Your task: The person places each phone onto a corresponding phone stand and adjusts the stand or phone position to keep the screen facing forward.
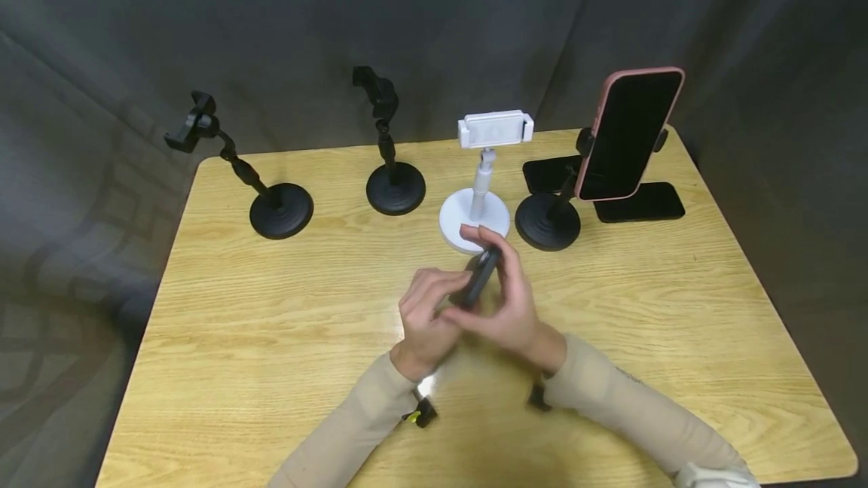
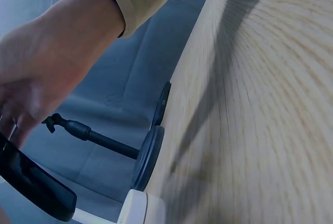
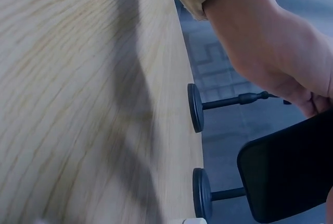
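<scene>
A dark smartphone is held tilted above the middle of the table, in front of the white phone stand. My right hand grips it with curled fingers at its far end and the thumb nearer me. The left hand holds the phone from the other side, fingers bent against it. The phone's broad dark face shows in the right wrist view, beside part of the left hand. In the left wrist view the right hand is at the phone; some fingertips are hidden.
Two black phone stands with bare clamps stand at the back left. Right of the white stand, another black stand bears a pink-edged phone. Two dark phones lie flat behind it. Dark curtains surround the table.
</scene>
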The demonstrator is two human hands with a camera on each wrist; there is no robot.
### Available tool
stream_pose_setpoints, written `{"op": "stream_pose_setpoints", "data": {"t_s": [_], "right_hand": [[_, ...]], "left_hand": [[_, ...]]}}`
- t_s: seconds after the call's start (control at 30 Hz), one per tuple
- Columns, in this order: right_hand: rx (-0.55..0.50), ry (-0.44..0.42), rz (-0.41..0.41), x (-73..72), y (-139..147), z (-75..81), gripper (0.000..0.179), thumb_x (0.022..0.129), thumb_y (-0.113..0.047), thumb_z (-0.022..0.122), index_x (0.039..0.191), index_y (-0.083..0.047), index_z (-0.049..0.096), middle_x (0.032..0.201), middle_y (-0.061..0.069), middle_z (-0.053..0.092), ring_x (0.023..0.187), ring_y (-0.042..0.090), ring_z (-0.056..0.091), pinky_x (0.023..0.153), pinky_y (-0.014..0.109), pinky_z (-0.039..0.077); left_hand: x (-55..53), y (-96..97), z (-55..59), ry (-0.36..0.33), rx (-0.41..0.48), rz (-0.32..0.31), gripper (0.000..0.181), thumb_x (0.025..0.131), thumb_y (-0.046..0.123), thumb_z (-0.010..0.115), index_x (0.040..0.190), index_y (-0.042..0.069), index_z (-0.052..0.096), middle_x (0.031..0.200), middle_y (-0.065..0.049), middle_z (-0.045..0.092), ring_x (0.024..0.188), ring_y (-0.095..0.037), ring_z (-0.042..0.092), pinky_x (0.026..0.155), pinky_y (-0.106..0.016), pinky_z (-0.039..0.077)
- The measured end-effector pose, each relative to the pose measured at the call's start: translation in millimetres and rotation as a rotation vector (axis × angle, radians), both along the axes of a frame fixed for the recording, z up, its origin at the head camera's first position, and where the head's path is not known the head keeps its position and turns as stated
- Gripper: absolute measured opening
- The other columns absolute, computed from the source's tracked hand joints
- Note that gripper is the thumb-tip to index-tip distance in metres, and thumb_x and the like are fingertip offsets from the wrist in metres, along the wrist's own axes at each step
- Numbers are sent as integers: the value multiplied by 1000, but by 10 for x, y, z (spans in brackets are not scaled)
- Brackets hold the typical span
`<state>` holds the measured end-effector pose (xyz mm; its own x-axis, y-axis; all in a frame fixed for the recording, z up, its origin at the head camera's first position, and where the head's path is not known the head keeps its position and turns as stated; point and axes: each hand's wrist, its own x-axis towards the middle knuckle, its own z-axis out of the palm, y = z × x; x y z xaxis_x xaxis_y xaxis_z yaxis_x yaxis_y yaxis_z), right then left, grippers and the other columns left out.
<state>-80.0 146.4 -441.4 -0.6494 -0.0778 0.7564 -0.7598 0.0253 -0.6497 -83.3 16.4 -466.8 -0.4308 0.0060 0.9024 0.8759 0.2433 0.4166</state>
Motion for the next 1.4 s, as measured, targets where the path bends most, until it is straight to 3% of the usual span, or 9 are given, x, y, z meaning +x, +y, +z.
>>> {"op": "stream_pose_setpoints", "data": {"t_s": [0.1,0.3,0.57,0.8,1.03,1.2,1.4], "right_hand": [[-6,13,-16,-20,20,-2,93,81,-34,90,132,26,40,136,29,60,133,30,57,116,41,44],[-30,8,-27,-46,63,-4,84,79,-33,91,122,25,49,120,35,66,123,25,65,106,35,52],[-91,-46,26,-71,87,40,81,79,-31,91,121,25,49,122,26,69,120,26,67,110,41,51],[-137,-83,98,-92,122,84,84,81,-30,90,121,28,44,125,19,68,121,27,66,110,40,51],[-163,-123,207,-90,165,110,82,83,-26,88,121,30,42,126,18,69,119,25,68,106,35,53],[-210,-164,294,-82,178,117,79,84,-20,86,121,32,38,126,20,68,119,27,68,107,35,53],[-229,-190,321,-74,197,118,77,84,-17,85,122,31,39,126,20,69,120,27,67,109,35,52]], "left_hand": [[-1,4,-6,0,-11,-1,13,92,8,74,93,-5,74,86,-15,75,72,-25,69,74,-31,61],[9,-6,-5,-2,-56,-8,23,98,17,71,94,-5,74,87,-15,76,75,-25,70,77,-33,61],[11,-42,9,-78,-135,-31,22,97,16,70,104,-5,72,97,-15,75,86,-27,72,85,-34,60],[2,-139,5,-259,-197,-168,48,82,14,84,120,-5,64,115,-17,70,107,-30,68,102,-38,55],[-19,-266,16,-511,-341,-341,85,75,20,90,146,0,48,144,-16,56,135,-30,53,119,-41,41],[-28,-307,43,-619,-426,-451,93,76,23,92,153,5,44,148,-12,56,137,-24,54,118,-36,42],[-23,-306,52,-698,-427,-498,94,76,23,93,155,9,44,149,-8,57,133,-21,58,113,-33,47]]}}
